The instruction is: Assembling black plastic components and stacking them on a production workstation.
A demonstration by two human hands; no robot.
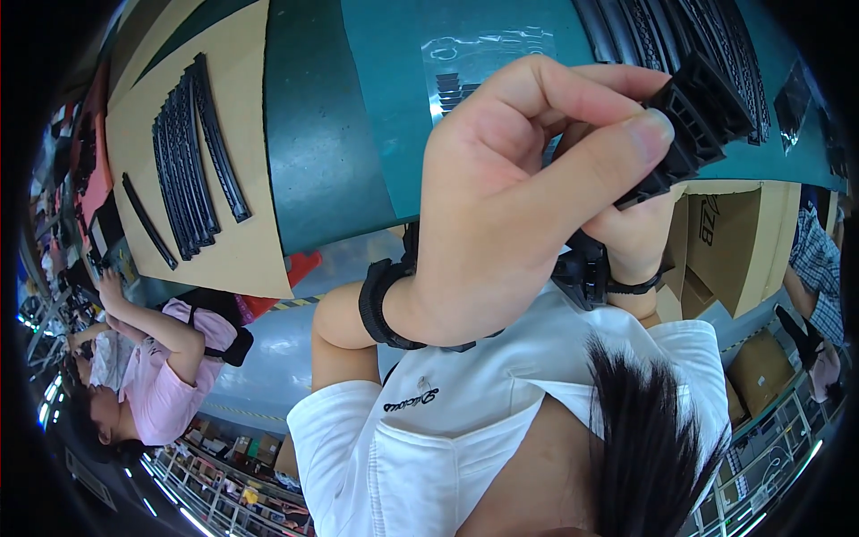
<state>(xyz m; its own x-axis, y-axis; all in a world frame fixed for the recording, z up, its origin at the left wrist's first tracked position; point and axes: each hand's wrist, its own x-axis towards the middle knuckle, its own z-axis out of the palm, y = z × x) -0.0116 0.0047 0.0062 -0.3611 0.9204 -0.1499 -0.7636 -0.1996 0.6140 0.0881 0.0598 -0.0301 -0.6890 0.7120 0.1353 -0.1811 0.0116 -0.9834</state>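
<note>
My left hand (pixel 528 179) is raised close in the middle of the view. Its thumb and fingers pinch a short black plastic part (pixel 702 121) with ribs and open cells. Behind it and lower, my right hand (pixel 637 237) is partly covered by the left one. The lower end of the black part lies against that right hand, whose fingers are hidden. A black strap (pixel 380 309) circles my left wrist, and a black device (pixel 582 268) sits at my right wrist.
Long curved black strips (pixel 183 161) lie on a brown cardboard sheet (pixel 246 89) at the left. More black strips (pixel 644 31) sit far right on the green table (pixel 322 134). An open cardboard box (pixel 761 242) stands below the table's right side. A co-worker (pixel 170 376) works at the left.
</note>
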